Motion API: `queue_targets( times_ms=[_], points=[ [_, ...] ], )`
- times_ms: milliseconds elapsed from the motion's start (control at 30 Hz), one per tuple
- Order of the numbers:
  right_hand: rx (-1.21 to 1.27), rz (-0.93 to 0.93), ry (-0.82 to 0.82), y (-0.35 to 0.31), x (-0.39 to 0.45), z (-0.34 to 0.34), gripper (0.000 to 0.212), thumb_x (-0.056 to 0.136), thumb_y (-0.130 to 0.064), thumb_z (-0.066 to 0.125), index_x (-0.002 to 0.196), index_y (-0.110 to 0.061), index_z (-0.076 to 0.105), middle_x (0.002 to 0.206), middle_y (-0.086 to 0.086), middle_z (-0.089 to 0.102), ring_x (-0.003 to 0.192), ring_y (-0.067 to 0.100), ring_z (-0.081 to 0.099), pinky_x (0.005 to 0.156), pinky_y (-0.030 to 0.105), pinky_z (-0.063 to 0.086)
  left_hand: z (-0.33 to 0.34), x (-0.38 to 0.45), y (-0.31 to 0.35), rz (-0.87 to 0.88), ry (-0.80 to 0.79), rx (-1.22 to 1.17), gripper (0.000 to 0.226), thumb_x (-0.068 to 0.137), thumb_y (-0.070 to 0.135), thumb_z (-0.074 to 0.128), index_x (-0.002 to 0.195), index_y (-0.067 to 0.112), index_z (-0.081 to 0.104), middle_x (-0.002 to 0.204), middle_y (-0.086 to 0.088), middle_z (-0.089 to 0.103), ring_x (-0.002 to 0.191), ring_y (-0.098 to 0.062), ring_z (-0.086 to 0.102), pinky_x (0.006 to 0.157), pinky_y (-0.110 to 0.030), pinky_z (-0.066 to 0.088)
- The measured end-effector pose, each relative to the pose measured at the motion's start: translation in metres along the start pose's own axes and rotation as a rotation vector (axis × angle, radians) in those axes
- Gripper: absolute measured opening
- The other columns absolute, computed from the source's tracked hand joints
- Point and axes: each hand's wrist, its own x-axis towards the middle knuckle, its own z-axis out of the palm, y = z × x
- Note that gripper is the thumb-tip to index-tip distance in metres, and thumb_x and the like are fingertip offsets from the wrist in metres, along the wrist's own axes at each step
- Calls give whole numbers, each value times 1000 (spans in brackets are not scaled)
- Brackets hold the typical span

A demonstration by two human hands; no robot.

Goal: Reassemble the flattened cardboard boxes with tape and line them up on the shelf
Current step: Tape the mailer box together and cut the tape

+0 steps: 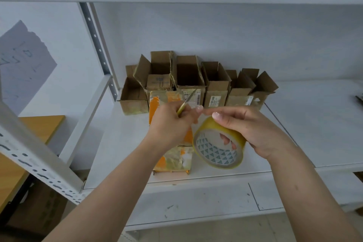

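Tape is being cut: the right hand (253,129) grips the yellow roll of clear tape (219,143), fingers through its core, while the left hand (170,122) pinches a slim yellow-handled blade (186,103). Both hover over the orange-patched cardboard box (172,160) lying on the white shelf (294,124) before the row of open brown boxes (196,82). Keep the strip taut and slice away from the fingertips.

The left hand (169,122) covers the middle of the orange box (172,155) lying on the shelf (314,124), and most of the thin blade (186,102) it grips. The right hand's fingers (225,139) pass inside the tape roll (219,143), partly out of sight. Labels on the row of open boxes (196,84) are too small to read. A dark object (359,98) is cut off at the right edge. Writing on the grey sheet (23,65) is blurred.
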Motion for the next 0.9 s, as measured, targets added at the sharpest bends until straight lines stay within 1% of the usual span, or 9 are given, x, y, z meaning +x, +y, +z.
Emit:
queue_targets(
  times_ms=[67, 167, 300, 367, 467, 600, 667, 800, 900],
  points=[
    [58, -11, 28, 0, 1, 0, 57, 55, -60, 71, 108, -39, 71, 93, -5, 76, 86, 19, 72, 66, 26, 60, -3, 0, 0, -18, 31, -24, 35, 93, 37, 63, 63, 21, 61, 46, 18, 55, 40, 1, 47, 42, -10, 33],
    [97, -17, 71, -1, 2, -2, 61, 54, -59, 73, 109, -34, 69, 94, -6, 75, 87, 19, 72, 65, 26, 58, -6, -4, -1, -3, 93, 12, 33, 94, 37, 61, 66, 20, 61, 53, 19, 60, 49, -1, 52, 45, -15, 38],
    [64, 4, 39, -7, 2, -5, 57, 57, -55, 79, 107, -29, 69, 88, -4, 75, 78, 17, 72, 56, 22, 54, -8, -11, -4, 20, 136, 27, 35, 93, 39, 62, 65, 17, 61, 60, -4, 61, 51, -20, 52, 48, -32, 42],
    [39, 34, 23, -9, 3, -8, 64, 51, -59, 80, 105, -27, 70, 81, -5, 73, 70, 13, 70, 49, 19, 49, -11, -14, -6, 3, 152, 32, 36, 92, 40, 62, 66, 15, 61, 56, -5, 57, 44, -15, 47, 44, -27, 41],
    [-34, 58, 64, -4, -1, -22, 58, 47, -63, 83, 94, -29, 72, 69, -7, 69, 57, 7, 64, 42, 17, 43, -36, -15, -15, -85, 268, 28, 34, 93, 43, 60, 70, 18, 65, 64, -1, 65, 51, -6, 52, 58, -32, 47],
    [-241, 104, 139, 13, -6, -37, 43, 49, -63, 72, 80, -33, 68, 67, 5, 69, 56, 10, 65, 54, 24, 48, -76, -31, -39, -179, 326, 71, 38, 93, 43, 59, 66, 17, 65, 53, 15, 58, 49, 4, 50, 56, -29, 36],
    [-264, 110, 123, 20, -4, -34, 40, 51, -61, 72, 78, -32, 67, 69, 13, 68, 57, 15, 63, 61, 28, 48, -76, -40, -49, -203, 317, 111, 40, 93, 42, 59, 63, 16, 66, 50, 10, 55, 48, -1, 50, 54, -28, 35],
    [-255, 98, 109, 32, 4, -30, 38, 55, -56, 73, 79, -28, 67, 53, 3, 59, 49, 9, 55, 60, 28, 44, -71, -47, -64, -212, 330, 155, 40, 93, 41, 60, 60, 19, 64, 50, 0, 54, 52, -15, 50, 54, -28, 37],
    [-219, 119, 100, 41, 9, -29, 41, 53, -55, 75, 79, -24, 68, 53, 4, 55, 50, 14, 52, 60, 28, 43, -69, -49, -77, -225, 333, 193, 40, 93, 44, 59, 59, 22, 63, 61, -3, 60, 59, -25, 56, 57, -31, 41]
  ],
)
